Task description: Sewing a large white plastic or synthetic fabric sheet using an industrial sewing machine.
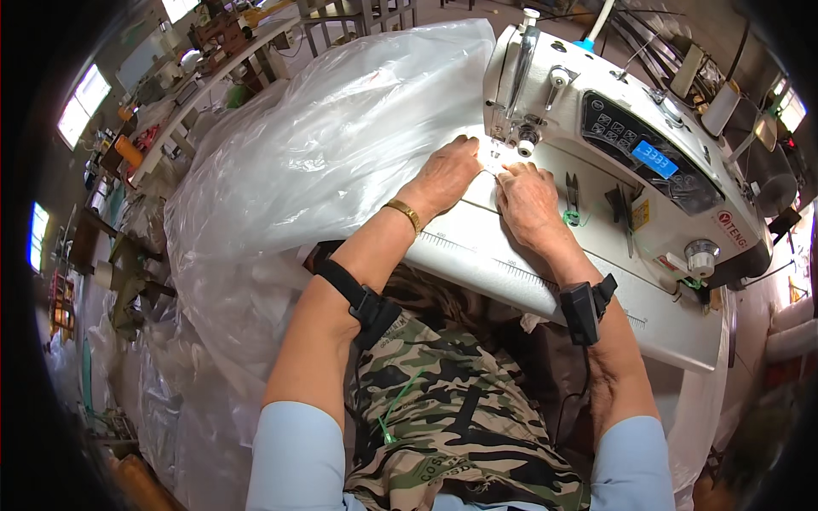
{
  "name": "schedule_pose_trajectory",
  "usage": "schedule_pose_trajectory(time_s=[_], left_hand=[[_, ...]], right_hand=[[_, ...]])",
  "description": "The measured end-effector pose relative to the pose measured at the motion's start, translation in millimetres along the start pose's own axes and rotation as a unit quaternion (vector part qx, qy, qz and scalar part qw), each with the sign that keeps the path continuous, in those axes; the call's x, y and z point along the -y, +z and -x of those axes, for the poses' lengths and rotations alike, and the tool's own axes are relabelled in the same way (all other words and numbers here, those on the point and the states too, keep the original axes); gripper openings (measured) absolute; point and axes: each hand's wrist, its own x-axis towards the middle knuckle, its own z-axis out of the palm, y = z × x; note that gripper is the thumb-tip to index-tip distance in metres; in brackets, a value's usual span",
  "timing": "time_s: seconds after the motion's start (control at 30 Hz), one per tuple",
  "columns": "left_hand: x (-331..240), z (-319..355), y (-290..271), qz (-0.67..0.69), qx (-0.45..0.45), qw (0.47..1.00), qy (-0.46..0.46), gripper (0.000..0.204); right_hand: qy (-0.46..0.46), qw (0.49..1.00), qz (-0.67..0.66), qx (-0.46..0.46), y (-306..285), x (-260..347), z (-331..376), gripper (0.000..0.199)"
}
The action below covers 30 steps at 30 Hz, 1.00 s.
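Observation:
A white industrial sewing machine (630,145) stands on a white table (545,289) in front of me. A big sheet of clear plastic film (324,145) lies across the table's left side and runs under the needle area (521,146). My left hand (447,175) lies flat on the film just left of the needle, fingers together, with a gold bracelet on the wrist. Pressed flat on the machine bed just right of the seam line is my right hand (527,200). Neither hand grips anything. Black bands sit on both forearms.
Small black scissors (571,189) and a dark tool (620,204) lie on the machine bed right of my right hand. A handwheel (700,255) is at the machine's right end. More plastic film is heaped at the left (187,366). Workbenches with clutter (213,51) stand far left.

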Motion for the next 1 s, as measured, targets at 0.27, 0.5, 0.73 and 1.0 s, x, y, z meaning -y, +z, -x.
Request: schedule_pose_trajectory(time_s=[0.27, 0.5, 0.73, 1.0], left_hand=[[1, -3, 2, -0.041, 0.015, 0.999, -0.015, 0.012], [3, -4, 8, -0.07, 0.005, 0.998, 0.001, 0.013], [7, -2, 3, -0.05, -0.007, 0.999, 0.004, 0.012], [26, -6, -123, -0.003, -0.082, 0.996, -0.04, 0.032]], right_hand=[[0.005, 1.0, 0.029, 0.008, 5, 2, -5, 0.018], [0.004, 0.999, 0.035, 0.03, -1, 6, -7, 0.018], [0.008, 1.0, 0.023, 0.003, 1, 9, -5, 0.019], [-0.003, 0.997, -0.023, -0.071, 5, -7, 5, 0.024]])
